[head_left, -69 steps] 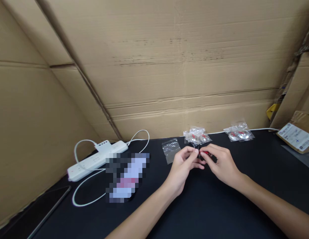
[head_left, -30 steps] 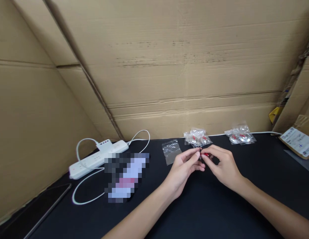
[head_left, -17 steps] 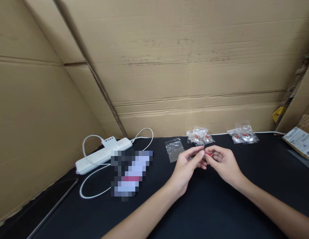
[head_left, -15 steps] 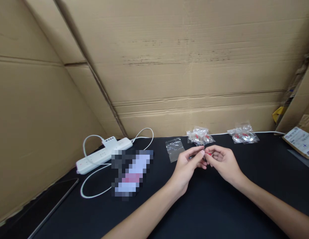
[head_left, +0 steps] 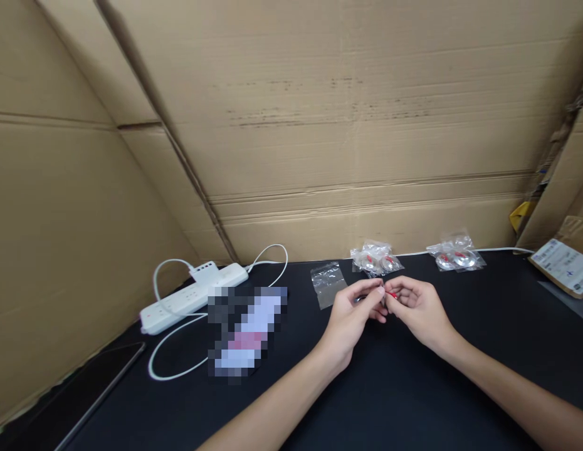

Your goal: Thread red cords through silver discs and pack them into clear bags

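Observation:
My left hand (head_left: 350,316) and my right hand (head_left: 420,307) meet above the black table, fingertips almost touching. Between the right thumb and fingers a small red piece (head_left: 392,295) peeks out. The left fingers are pinched round a small, partly shiny item (head_left: 361,299), mostly hidden by the hand, so its kind does not show. Just beyond the hands lies a clear plastic bag with shiny round metal parts (head_left: 390,264) marked in red. Left of my left hand rests a flat clear bag (head_left: 328,285) with nothing visible inside.
Another bag of shiny round parts (head_left: 464,259) lies at the back right. A white power strip (head_left: 178,305) with cables and a blurred-out object (head_left: 254,326) are on the left. A labelled package (head_left: 564,266) sits far right. Cardboard walls (head_left: 291,150) rise around the table (head_left: 390,401).
The whole view has shifted slightly. Both hands stay together in a pinch, and a little more of the red piece shows at the right fingertips.

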### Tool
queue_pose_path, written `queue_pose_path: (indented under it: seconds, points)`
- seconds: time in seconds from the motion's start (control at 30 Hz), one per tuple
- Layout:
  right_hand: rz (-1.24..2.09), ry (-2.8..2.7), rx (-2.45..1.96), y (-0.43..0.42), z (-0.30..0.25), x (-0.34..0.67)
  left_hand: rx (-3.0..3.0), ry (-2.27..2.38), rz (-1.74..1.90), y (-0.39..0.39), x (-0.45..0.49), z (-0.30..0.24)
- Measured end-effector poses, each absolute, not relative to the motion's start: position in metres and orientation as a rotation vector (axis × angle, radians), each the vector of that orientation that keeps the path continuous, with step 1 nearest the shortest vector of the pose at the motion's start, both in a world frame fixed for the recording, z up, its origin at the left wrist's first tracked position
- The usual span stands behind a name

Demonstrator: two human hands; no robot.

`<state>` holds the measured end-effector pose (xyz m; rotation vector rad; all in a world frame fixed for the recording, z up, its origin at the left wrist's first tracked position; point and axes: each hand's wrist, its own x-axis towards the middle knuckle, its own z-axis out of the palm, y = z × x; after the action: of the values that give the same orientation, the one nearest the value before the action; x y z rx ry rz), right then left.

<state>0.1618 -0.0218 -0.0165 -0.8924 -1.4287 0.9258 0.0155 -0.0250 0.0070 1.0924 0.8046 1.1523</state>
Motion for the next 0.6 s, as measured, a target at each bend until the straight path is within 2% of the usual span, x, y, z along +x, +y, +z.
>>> queue_pose_path:
  seconds: [0.3, 0.6]
  points:
    - [0.991, -1.41, -0.898, -0.019, -0.016, 0.165, 1.207, 0.829, 1.153, -0.022, 0.013, 0.003]
    - [1.334, -1.196, -0.905, -0.018, -0.007, 0.17, 1.571, 0.842, 1.164, -0.02, 0.01, -0.006]
